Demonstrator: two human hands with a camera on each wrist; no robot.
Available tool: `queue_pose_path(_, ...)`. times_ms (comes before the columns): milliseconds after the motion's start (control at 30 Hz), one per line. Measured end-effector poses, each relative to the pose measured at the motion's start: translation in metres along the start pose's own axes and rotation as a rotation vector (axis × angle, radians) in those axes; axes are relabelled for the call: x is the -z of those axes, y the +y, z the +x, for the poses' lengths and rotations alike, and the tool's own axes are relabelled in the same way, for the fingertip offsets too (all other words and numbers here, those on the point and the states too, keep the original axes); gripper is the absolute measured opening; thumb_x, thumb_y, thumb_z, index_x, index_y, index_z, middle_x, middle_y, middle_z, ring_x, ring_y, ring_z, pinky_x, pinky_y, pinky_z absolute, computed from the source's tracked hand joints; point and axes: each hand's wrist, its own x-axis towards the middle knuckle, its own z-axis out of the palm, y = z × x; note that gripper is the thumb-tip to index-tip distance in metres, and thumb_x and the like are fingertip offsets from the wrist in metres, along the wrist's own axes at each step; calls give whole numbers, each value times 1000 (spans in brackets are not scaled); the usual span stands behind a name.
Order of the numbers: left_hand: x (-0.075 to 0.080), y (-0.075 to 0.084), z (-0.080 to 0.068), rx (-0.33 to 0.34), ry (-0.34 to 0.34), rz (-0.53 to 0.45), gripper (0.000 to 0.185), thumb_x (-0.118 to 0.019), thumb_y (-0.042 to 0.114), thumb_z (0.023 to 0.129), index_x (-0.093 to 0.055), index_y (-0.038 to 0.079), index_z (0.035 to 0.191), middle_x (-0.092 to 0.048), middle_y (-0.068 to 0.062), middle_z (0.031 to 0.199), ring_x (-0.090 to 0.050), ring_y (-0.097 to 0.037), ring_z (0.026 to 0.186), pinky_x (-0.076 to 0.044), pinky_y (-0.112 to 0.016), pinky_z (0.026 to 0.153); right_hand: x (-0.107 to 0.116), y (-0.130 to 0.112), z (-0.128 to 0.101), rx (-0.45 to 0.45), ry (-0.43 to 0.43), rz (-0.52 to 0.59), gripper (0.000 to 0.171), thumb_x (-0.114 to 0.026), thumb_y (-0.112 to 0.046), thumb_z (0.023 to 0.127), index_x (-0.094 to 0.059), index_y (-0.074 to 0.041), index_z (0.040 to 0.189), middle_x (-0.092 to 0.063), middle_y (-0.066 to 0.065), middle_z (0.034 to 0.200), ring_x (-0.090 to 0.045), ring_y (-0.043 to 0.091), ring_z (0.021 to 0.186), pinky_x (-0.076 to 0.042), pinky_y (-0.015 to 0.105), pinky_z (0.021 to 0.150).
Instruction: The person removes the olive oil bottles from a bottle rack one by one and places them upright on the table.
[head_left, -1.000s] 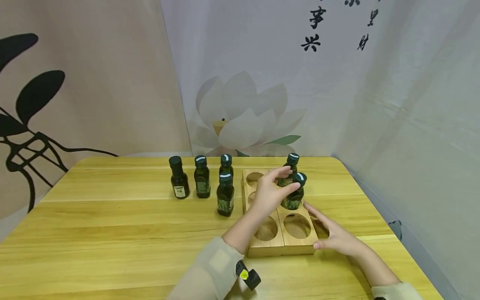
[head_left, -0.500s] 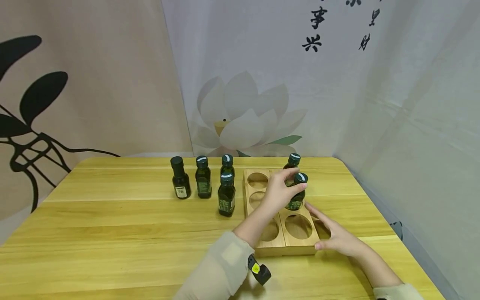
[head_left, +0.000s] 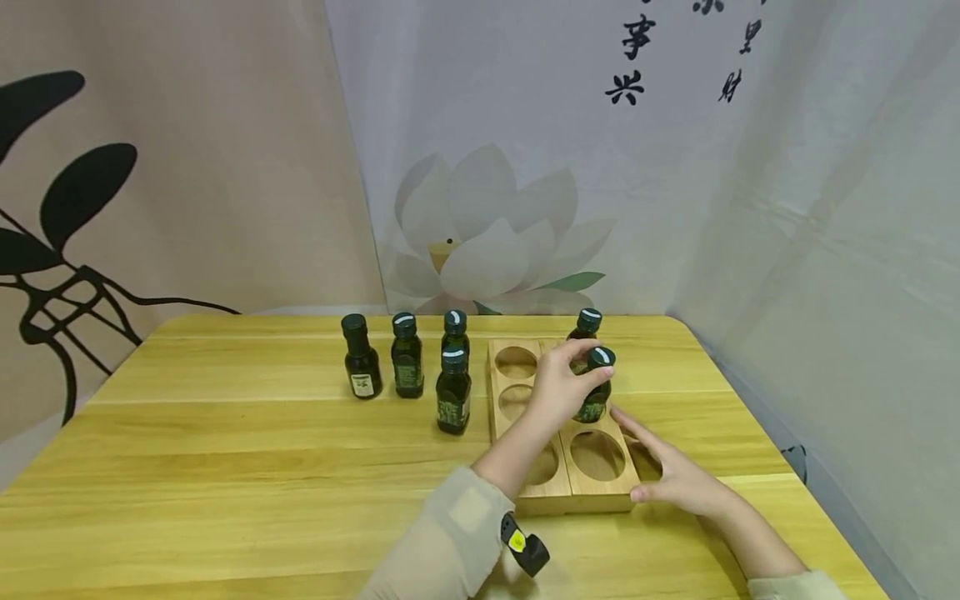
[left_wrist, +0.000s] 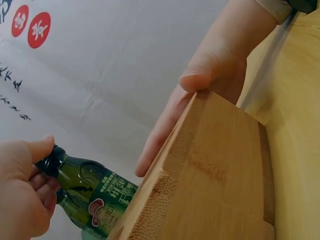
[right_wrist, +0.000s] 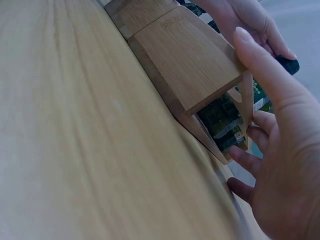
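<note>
A wooden rack (head_left: 581, 483) with round holes lies on the yellow table. My left hand (head_left: 572, 375) grips the neck of a dark green bottle (head_left: 594, 404) that stands in a hole of the rack's right column. The left wrist view shows the same bottle (left_wrist: 95, 195) in that hand (left_wrist: 22, 192), behind the rack (left_wrist: 215, 180). My right hand (head_left: 675, 477) lies with straight fingers against the rack's right side; the right wrist view shows this hand (right_wrist: 280, 150) beside the rack (right_wrist: 185, 55). A second bottle (head_left: 587, 323) stands in the far right hole.
Several more green bottles stand on the table left of the rack, among them one at the far left (head_left: 362, 357) and one nearest the rack (head_left: 453, 392). The table's right edge (head_left: 787, 467) and a hanging cloth lie close behind the right hand.
My left hand has moved slightly right and closed tighter round the bottle's neck, and the bottle sits a little lower in the rack. The right hand has stayed in place.
</note>
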Motion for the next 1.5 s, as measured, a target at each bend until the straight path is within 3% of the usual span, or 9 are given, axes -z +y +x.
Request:
queue_pose_path(300, 7, 15, 2, -42, 43, -89, 38, -76, 14, 84, -67, 12, 121, -65, 2, 98, -61, -9, 90, -52, -22, 71, -1, 0, -1, 31, 13, -32, 93, -69, -48, 85, -15, -17, 155, -16, 14, 157, -23, 52, 131, -19, 76, 92)
queue_pose_path(467, 13, 26, 4, -69, 59, -93, 38, -76, 14, 84, -67, 13, 120, -64, 2, 99, -59, -9, 91, -50, -22, 75, -2, 0, -2, 32, 17, -34, 94, -70, -47, 85, -16, -17, 155, -17, 14, 157, -24, 52, 131, -18, 76, 93)
queue_pose_path(900, 43, 56, 6, -303, 95, -46, 35, -76, 11, 83, -67, 3, 116, -66, -5, 103, -57, -13, 92, -45, -34, 84, -3, -5, -4, 30, 21, -37, 94, -68, -50, 85, -15, -17, 155, -16, 13, 157, -22, 52, 132, -16, 77, 93)
queue_pose_path(1167, 66, 72, 5, -320, 131, -43, 34, -75, 11, 84, -67, 3, 116, -66, -4, 102, -56, -12, 91, -45, -28, 82, -2, -2, -1, 14, 17, -26, 95, -68, -52, 84, -14, -20, 155, -16, 13, 157, -21, 51, 133, -14, 77, 94)
queue_pose_path(1500, 99, 88, 3, -334, 196, -62, 34, -75, 10, 84, -67, 3, 116, -65, -6, 100, -55, -15, 92, -44, -34, 85, -1, -1, 0, 1, 17, -17, 97, -69, -53, 83, -14, -18, 155, -16, 9, 158, -22, 48, 134, -16, 75, 95)
